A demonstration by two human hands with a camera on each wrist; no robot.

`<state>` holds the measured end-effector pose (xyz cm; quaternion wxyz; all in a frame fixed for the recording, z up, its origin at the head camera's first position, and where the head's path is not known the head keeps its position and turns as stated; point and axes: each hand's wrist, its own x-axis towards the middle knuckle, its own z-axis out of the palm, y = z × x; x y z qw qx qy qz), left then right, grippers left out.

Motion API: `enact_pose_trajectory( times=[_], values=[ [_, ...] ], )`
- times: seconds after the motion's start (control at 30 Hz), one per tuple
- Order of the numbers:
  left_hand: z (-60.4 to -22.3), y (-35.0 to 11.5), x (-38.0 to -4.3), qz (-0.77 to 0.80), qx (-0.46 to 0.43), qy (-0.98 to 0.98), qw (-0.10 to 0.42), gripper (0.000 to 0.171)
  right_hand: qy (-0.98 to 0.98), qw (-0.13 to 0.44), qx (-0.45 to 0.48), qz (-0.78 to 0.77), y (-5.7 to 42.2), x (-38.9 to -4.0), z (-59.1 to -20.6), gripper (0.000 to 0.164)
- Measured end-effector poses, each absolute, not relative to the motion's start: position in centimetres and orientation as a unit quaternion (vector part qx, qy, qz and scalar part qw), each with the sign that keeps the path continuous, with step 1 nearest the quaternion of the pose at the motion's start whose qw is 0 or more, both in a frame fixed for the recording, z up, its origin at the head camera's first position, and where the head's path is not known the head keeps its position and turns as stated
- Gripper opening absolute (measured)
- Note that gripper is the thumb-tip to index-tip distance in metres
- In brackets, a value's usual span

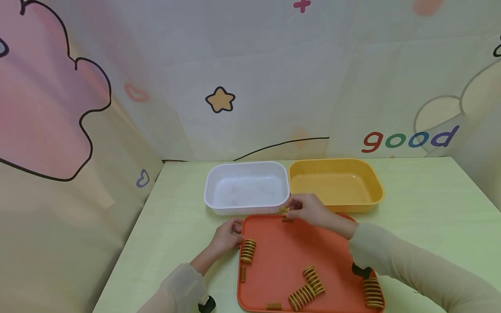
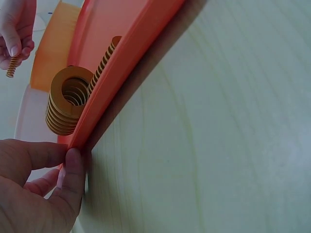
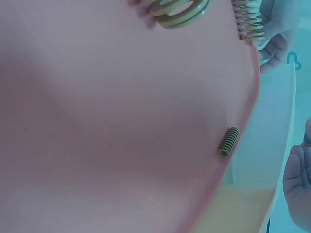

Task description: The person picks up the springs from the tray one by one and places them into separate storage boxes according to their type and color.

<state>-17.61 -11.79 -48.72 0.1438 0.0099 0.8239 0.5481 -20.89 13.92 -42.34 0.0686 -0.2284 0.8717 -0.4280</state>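
My right hand pinches a small yellow coil spring between thumb and fingers, over the front rim of the white bin. The same small spring shows clear of the tray in the left wrist view. Just below that hand, another small spring lies along the far edge of the orange tray. With thumb and fingers, my left hand grips the tray's left rim. Right beside it lies a large coil spring, and a small one follows along the same edge.
Behind the tray stand a white bin and a yellow bin, side by side. Two large springs touch near the tray's front. A small spring lies at the front edge, a large one at the right.
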Motion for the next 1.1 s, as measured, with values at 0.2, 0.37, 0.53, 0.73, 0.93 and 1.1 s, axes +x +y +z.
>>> enact_pose_trajectory(
  times=[0.2, 0.37, 0.53, 0.73, 0.93, 1.1],
  values=[
    [-48.8, -11.8, -17.6, 0.548, 0.009, 0.824, 0.144, 0.042, 0.869, 0.053, -0.216, -0.441, 14.3, -21.1, -41.7, 0.013],
    [-48.8, -11.8, -17.6, 0.545, 0.007, 0.826, 0.145, 0.042, 0.871, 0.062, -0.197, -0.446, 14.7, -21.5, -41.2, 0.012],
    [-48.8, -11.8, -17.6, 0.544, 0.006, 0.826, 0.146, 0.042, 0.872, 0.057, -0.188, -0.447, 15.1, -21.9, -41.0, 0.014],
    [-48.7, -11.8, -17.6, 0.548, 0.004, 0.824, 0.148, 0.042, 0.873, 0.048, -0.175, -0.453, 15.7, -22.4, -40.8, 0.018],
    [-48.6, -11.8, -17.6, 0.547, 0.003, 0.824, 0.148, 0.042, 0.874, 0.05, -0.152, -0.458, 16.3, -22.9, -40.4, 0.018],
    [-48.3, -11.8, -17.5, 0.547, 0.001, 0.824, 0.147, 0.042, 0.873, 0.047, -0.142, -0.464, 16.9, -23.5, -40.3, 0.019]
  ],
)
